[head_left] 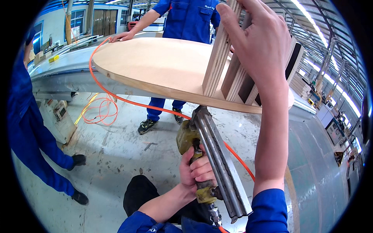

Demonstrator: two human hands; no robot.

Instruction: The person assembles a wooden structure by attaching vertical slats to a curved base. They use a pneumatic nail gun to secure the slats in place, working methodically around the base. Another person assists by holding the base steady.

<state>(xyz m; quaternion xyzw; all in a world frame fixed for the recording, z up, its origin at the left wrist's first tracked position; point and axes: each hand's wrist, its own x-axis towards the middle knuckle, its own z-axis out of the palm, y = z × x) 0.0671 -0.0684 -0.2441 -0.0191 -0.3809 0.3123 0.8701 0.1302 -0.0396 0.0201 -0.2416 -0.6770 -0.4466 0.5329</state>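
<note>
My left hand (199,169) is wrapped around the grip of a yellow-green air nailer (185,138) with a long metal magazine (221,163). The nailer's nose points up at the underside of an oval wooden board (151,58), near its close edge; whether it touches I cannot tell. Upright plywood strips (218,62), some dark-faced, stand on the board's right part. My right hand (264,42) is closed around their upper part, thumb on the near side, other fingers mostly hidden. An orange air hose (143,105) joins the nailer's lower end.
Across the board stands a co-worker in blue (186,21), one hand (123,37) on its far left edge. Another person in blue (33,120) is at the left. Looped hose (101,110) lies on the floor. A long metal bench (62,79) runs behind; machines (336,130) stand right.
</note>
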